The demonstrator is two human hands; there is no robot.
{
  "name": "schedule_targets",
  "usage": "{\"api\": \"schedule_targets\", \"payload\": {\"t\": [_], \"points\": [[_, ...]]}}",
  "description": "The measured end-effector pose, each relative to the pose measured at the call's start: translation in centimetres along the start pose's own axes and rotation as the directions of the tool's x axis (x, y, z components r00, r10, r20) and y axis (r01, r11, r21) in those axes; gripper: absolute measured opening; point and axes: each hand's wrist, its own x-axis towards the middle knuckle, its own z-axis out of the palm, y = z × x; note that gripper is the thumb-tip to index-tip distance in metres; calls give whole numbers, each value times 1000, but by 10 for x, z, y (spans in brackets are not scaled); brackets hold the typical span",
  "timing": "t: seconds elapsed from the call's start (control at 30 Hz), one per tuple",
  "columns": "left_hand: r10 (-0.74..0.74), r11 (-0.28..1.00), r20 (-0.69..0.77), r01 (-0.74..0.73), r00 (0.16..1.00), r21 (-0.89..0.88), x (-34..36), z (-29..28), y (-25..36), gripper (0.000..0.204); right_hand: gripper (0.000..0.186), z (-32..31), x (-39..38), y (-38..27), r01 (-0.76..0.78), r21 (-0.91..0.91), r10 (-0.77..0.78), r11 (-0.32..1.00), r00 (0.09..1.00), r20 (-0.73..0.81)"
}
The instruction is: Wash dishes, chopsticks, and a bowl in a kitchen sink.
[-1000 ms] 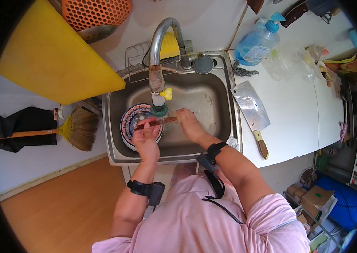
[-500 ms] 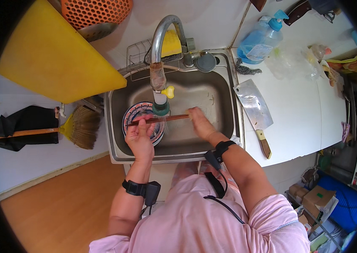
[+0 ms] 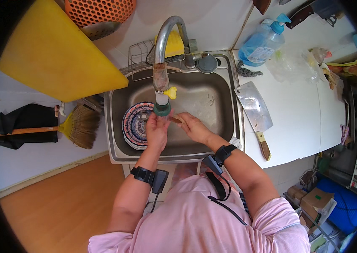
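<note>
Where visible, chopsticks [image 3: 174,119] between fingers [image 3: 188,119]

Brown chopsticks [image 3: 175,119], orange-blue patterned dish [image 3: 135,125]

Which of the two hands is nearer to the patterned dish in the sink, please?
The left hand, overlapping the right edge of the patterned dish in view; the right hand is farther right, holding brown sticks.

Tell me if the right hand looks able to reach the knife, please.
Probably yes: the knife lies uncovered on the counter, right of the sink, handle on the near side. But the right hand seems to hold brown sticks and would need freeing.
</note>
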Motion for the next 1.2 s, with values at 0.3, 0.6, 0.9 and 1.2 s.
{"api": "schedule_targets", "payload": {"t": [0.3,0.6,0.9,1.2], "points": [[-173,938,-244,235,954,253,-6,8,2,17,26,14,-15,7,124,-374,-178,919,978,-111],[109,985,-141,-87,984,151,-13,12,-7,15,21,30,20,-16,-87,164,124,983,965,-232],[-2,940,-174,62,985,336,-14,0,-1,16,20,16,15,9,42,-203,-82,978,978,-194],[166,944,-175,-105,970,313,-16,-11,-4,16,17,33,20,-13,34,-73,-48,997,980,-196]]}}
